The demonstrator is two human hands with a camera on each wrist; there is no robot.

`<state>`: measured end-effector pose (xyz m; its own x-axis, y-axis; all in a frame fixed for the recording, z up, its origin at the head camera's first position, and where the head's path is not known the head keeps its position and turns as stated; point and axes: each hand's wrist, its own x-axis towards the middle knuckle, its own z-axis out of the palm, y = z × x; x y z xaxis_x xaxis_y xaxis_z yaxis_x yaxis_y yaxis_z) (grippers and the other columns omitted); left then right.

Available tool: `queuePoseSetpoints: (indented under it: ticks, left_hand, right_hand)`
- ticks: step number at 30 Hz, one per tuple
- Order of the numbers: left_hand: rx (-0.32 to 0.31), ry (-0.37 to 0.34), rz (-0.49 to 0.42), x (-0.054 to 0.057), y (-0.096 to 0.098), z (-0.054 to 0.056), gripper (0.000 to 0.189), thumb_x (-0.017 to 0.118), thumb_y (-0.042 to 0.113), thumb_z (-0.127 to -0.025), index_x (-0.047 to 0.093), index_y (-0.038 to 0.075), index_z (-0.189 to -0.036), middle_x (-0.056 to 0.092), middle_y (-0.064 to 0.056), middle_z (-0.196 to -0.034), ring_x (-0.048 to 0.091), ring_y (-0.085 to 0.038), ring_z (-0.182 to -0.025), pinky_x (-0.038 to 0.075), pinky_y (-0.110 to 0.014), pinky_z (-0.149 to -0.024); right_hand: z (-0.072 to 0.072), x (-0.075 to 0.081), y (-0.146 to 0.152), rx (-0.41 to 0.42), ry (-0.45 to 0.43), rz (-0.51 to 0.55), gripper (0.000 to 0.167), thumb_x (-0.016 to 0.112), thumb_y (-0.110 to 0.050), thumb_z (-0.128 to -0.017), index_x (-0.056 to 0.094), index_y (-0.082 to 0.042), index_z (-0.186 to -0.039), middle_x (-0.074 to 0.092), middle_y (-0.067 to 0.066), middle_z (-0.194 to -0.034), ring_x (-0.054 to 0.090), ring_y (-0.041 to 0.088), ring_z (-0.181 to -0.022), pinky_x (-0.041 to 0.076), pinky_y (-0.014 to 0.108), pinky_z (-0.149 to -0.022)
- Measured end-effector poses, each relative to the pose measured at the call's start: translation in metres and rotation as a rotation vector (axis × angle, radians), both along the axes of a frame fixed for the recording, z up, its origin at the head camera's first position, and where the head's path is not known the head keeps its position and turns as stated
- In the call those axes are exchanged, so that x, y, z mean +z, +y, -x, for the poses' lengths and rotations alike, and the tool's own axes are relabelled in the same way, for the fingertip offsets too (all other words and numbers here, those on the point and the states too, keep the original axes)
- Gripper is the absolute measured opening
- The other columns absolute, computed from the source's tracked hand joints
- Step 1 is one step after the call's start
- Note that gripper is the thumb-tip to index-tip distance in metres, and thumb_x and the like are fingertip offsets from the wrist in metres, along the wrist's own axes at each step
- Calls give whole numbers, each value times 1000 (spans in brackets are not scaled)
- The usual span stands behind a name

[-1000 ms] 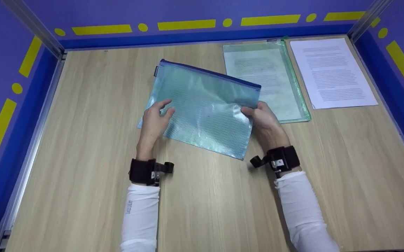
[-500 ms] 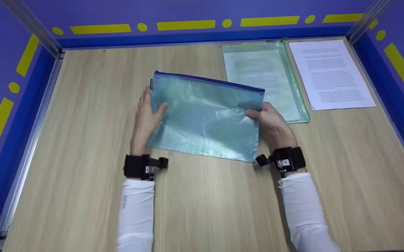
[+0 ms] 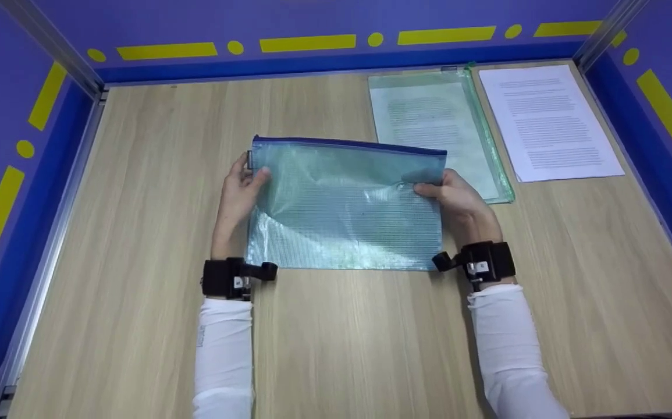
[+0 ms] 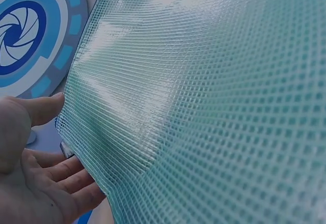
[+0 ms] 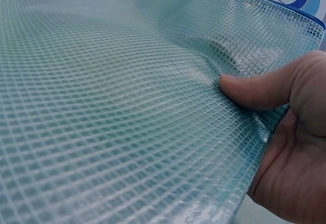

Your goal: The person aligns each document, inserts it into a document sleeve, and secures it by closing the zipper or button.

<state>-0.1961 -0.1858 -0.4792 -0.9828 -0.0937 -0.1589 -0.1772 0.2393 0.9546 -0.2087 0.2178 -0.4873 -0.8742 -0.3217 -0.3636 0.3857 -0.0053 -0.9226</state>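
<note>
A pale blue mesh zip pouch (image 3: 341, 215) with a dark blue zipper along its far edge is held up over the table. My right hand (image 3: 464, 195) pinches its right edge, the thumb on the front and the fingers behind; in the right wrist view the thumb (image 5: 260, 89) dents the mesh. At the left edge is my left hand (image 3: 240, 192). In the left wrist view its thumb (image 4: 46, 108) lies at the pouch's edge while the fairly straight fingers (image 4: 71, 180) pass behind, apart from the thumb. The left fingertips are hidden.
A green-edged clear pouch (image 3: 429, 134) with printed sheets inside lies at the back right, partly behind the blue pouch. Beside it is a stack of printed paper (image 3: 551, 122). Blue panels (image 3: 312, 23) wall the wooden table (image 3: 336, 349) at the back and sides.
The pouch has turned nearly level and come nearer. My left hand has moved left, from in front of the pouch to around its left edge; the right hand keeps its hold and shifts slightly right.
</note>
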Motion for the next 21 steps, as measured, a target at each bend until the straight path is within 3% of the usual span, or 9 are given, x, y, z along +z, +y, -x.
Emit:
queuePoseSetpoints:
  ticks: [4,7,11,15,21]
  left_hand:
    - [65,33,-91,3,1,-1,54,60,23,-99,43,2,-146,63,-9,-109,60,-13,-96,48,-23,-85]
    - [87,59,-118,7,0,-3,41,62,21,-98,56,-1,-132,67,-3,-101,59,-7,-86,47,-20,-75]
    - [49,76,-117,14,-2,-8,34,65,24,-96,62,0,-121,70,6,-92,62,-6,-81,50,-19,-73]
    - [-11,74,-113,18,-4,-12,25,69,28,-94,66,7,-107,58,11,-77,53,-9,-77,43,-21,-76]
    - [-75,89,-101,20,-3,-15,19,69,21,-93,60,11,-80,42,9,-64,40,-8,-65,33,-22,-66]
  right_hand:
    - [0,0,5,-34,-8,0,34,67,-5,-89,61,-5,-122,68,4,-105,63,19,-95,46,33,-93]
    - [1,-1,8,-57,-11,10,31,68,-5,-89,62,-7,-119,66,1,-103,61,17,-95,45,31,-91]
    - [2,-2,10,-67,-2,-7,32,71,-5,-88,63,-8,-119,66,0,-106,58,17,-99,40,31,-95]
    - [3,-1,11,-61,-6,-55,39,72,-8,-87,62,-9,-124,66,0,-116,56,19,-110,31,35,-105]
    - [5,1,10,-71,21,-108,35,73,-8,-86,66,-7,-121,70,0,-109,61,17,-102,39,32,-97]
